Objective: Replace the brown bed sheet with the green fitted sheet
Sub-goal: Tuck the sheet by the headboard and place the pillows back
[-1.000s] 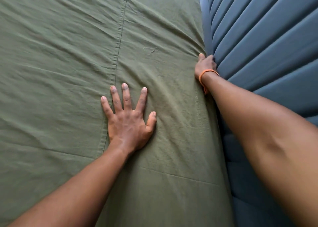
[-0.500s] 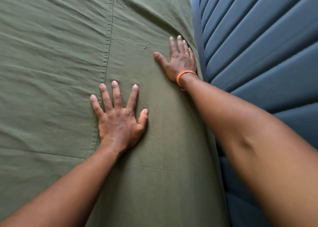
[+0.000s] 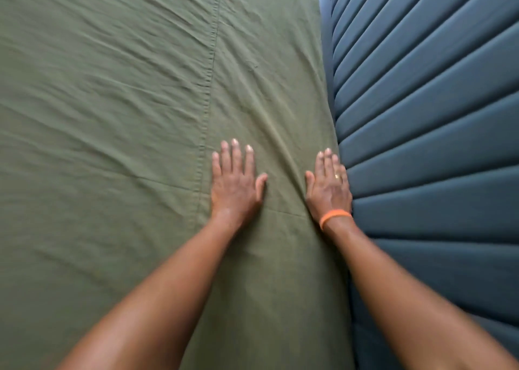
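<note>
Head view: the green fitted sheet [image 3: 126, 117] covers the bed; left hand [image 3: 234, 184] and right hand [image 3: 328, 190] lie flat, grasping nothing, near its right edge. Uneven pressing could bunch wrinkles against the blue headboard [image 3: 435, 145].

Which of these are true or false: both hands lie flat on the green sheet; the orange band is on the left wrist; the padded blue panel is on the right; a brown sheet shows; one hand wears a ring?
1. Both hands lie flat on the green sheet. True: left hand and right hand rest palm down.
2. The orange band is on the left wrist. False: it is on the right wrist.
3. The padded blue panel is on the right. True.
4. A brown sheet shows. False: none is in view.
5. One hand wears a ring. True: the right hand.
</note>
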### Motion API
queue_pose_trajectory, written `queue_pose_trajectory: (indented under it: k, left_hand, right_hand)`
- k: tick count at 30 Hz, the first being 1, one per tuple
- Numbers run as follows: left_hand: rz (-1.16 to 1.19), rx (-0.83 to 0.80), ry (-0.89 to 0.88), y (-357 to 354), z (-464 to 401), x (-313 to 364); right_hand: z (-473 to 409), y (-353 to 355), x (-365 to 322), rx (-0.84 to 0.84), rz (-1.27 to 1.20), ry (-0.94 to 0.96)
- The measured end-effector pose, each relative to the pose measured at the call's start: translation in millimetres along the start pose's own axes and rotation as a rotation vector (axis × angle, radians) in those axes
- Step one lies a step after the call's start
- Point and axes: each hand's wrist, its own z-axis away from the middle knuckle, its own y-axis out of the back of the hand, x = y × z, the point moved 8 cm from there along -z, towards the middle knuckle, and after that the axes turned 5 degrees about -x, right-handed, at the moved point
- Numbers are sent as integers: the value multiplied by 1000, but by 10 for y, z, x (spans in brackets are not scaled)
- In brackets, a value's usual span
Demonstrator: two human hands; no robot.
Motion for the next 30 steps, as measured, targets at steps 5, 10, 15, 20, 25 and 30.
queue_pose_trajectory:
  k: [5, 10, 15, 20, 25, 30]
  left_hand:
    - [158, -202, -197, -194, 1907, 191]
    - [296, -282, -59, 188, 3474, -281]
    - [361, -131, 215, 936, 4590, -1002]
    - [524, -45, 511, 1860, 5607, -1525]
    - [624, 121, 676, 2600, 6131, -1911]
    - [729, 204, 726, 2881, 6696, -2486]
  right_hand:
    - [1406, -265, 287, -256, 230, -49]
    - [2345, 109, 333, -471, 660, -12]
    - [3344, 713, -13, -656, 384, -141]
    - [4143, 1023, -697, -761, 9, -158]
    - [4519, 1192, -1665, -707, -232, 3]
    - [5065, 1671, -2418, -586, -350, 40]
